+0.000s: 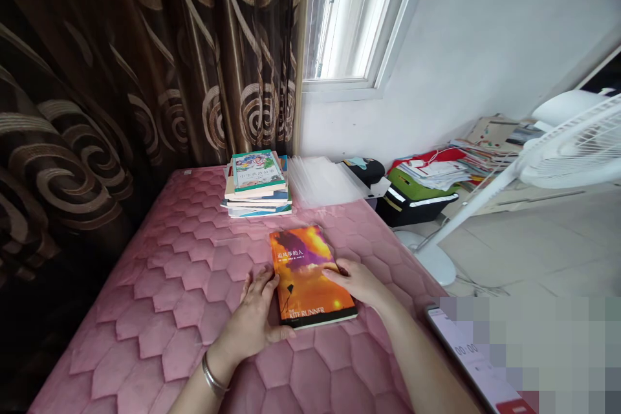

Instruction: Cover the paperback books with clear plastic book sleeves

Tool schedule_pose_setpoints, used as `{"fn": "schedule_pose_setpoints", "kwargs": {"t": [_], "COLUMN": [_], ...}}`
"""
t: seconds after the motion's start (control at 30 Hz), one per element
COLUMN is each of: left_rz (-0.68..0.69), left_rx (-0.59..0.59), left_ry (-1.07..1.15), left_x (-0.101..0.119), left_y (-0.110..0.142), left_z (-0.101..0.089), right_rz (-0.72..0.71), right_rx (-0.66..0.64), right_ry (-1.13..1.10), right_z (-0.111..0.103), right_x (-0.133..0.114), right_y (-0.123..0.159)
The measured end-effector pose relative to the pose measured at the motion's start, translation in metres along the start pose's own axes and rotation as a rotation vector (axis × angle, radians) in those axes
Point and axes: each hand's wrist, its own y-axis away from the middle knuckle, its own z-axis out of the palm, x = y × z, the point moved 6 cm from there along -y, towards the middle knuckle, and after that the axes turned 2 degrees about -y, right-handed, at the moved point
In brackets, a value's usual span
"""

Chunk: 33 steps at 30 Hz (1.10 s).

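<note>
Brown swirl curtain (145,58) left, bright window (349,13) w/ daylight, white wall (485,32), pink quilted mattress (160,310), pale floor (543,239).

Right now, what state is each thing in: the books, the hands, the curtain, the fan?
Orange paperback book: closed, flat on the pink quilted mattress.
Left hand: open, against the book's left edge.
Right hand: open, fingers on the cover.
Stack of colourful books: closed, piled.
Brown swirl curtain: drawn aside of the window.
White standing fan: tilted.
</note>
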Motion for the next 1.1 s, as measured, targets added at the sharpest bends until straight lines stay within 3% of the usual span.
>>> {"fn": "schedule_pose_setpoints", "kwargs": {"t": [0.33, 0.47, 0.57, 0.67, 0.77, 0.9, 1.1], "left_rz": [0.028, 0.025, -0.155, -0.564, -0.824, -0.870, -0.846], "left_rx": [0.018, 0.026, 0.110, 0.271, 0.268, 0.177, 0.114], "left_ry": [0.000, -0.001, -0.099, -0.340, -0.501, -0.468, -0.264], "left_x": [-0.004, 0.002, -0.007, -0.036, -0.064, -0.087, -0.094], "left_y": [0.002, 0.002, 0.004, 0.019, 0.036, 0.043, 0.035], "left_z": [0.003, -0.003, -0.025, -0.057, -0.074, -0.070, -0.066], "right_rz": [0.021, 0.044, 0.069, 0.068, 0.101, 0.139, 0.184], "right_rx": [0.007, 0.133, 0.149, 0.091, 0.018, -0.092, -0.127], "right_ry": [0.139, 0.077, -0.021, -0.099, -0.086, -0.200, -0.292], "right_z": [-0.012, -0.022, -0.022, -0.017, -0.012, -0.007, -0.005], "right_x": [-0.012, -0.011, -0.010, -0.010, -0.011, -0.013, -0.015], "right_y": [0.008, 0.001, -0.011, -0.025, -0.035, -0.040, -0.039]}}
